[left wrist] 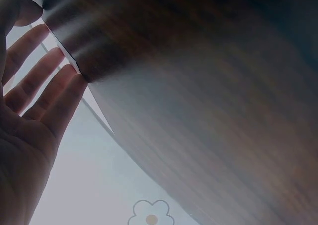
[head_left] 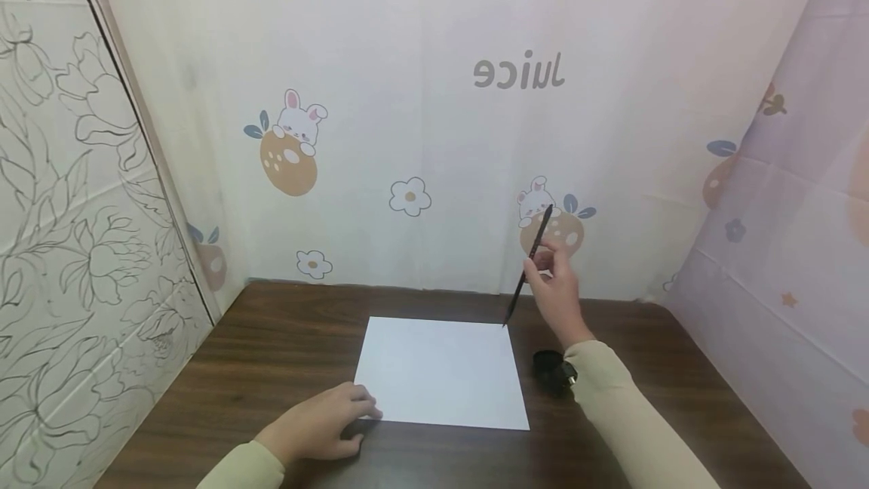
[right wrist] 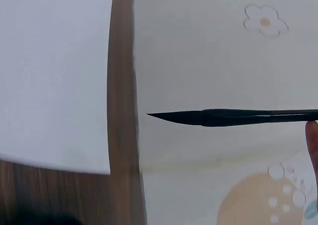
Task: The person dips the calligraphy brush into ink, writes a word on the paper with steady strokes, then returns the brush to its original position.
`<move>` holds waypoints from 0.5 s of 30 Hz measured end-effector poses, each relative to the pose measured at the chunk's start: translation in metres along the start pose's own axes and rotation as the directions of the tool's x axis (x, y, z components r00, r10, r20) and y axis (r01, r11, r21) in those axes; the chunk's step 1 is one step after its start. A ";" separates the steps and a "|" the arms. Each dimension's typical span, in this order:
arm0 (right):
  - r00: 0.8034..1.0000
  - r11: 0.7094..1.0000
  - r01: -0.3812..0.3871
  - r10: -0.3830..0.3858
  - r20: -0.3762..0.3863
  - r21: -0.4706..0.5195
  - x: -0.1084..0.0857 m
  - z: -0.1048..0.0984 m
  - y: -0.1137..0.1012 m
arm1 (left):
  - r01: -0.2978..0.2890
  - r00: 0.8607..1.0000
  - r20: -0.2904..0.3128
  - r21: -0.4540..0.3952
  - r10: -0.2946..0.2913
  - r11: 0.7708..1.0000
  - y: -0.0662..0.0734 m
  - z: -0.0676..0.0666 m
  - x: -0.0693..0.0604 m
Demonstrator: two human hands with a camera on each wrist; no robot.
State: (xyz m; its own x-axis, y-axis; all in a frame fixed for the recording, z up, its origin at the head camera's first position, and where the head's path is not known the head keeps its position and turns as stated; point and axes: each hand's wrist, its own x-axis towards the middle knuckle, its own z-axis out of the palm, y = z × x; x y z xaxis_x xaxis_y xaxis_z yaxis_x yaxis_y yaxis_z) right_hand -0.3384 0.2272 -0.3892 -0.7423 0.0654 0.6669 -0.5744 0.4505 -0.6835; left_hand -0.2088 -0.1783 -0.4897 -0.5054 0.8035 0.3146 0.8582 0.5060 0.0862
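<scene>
A blank sheet of white paper (head_left: 441,372) lies on the dark wooden table (head_left: 292,345). My left hand (head_left: 329,421) rests at its near left corner, fingers on the paper's edge. In the left wrist view the fingers (left wrist: 52,93) of that hand are extended and touch the surface. My right hand (head_left: 555,285) pinches a black ink brush (head_left: 526,270) by its handle, with the bristles down near the paper's far right corner. The brush tip (right wrist: 174,116) looks dark and pointed in the right wrist view. Whether it touches the paper is unclear.
A small round black pot (head_left: 551,370) stands right of the paper, partly behind a dark object at the right wrist. A patterned curtain (head_left: 421,134) hangs behind the table's far edge, with further printed sheets on the left (head_left: 81,210) and right (head_left: 781,247).
</scene>
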 end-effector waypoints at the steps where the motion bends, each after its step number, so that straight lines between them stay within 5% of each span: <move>1: 1.000 1.000 0.000 0.000 0.002 0.009 0.000 0.004 -0.002 | -0.003 1.000 -0.002 0.002 0.003 1.000 0.000 0.000 0.000; 12: 0.999 0.999 0.011 -0.013 0.050 0.037 -0.006 0.036 -0.058 | 0.031 0.999 0.041 -0.029 -0.029 0.999 0.000 -0.001 0.000; 15: 0.999 0.998 -0.008 0.004 0.053 0.065 -0.004 0.047 -0.048 | 0.037 0.998 0.046 -0.033 -0.035 0.999 0.000 -0.002 0.000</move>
State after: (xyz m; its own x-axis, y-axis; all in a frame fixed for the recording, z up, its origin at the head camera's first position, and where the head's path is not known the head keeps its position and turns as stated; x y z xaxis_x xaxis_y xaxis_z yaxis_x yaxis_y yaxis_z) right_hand -0.3236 0.1635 -0.3729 -0.7622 0.0198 0.6470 -0.5896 0.3914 -0.7065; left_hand -0.2085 -0.1791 -0.4882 -0.5388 0.7988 0.2676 0.8416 0.5244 0.1290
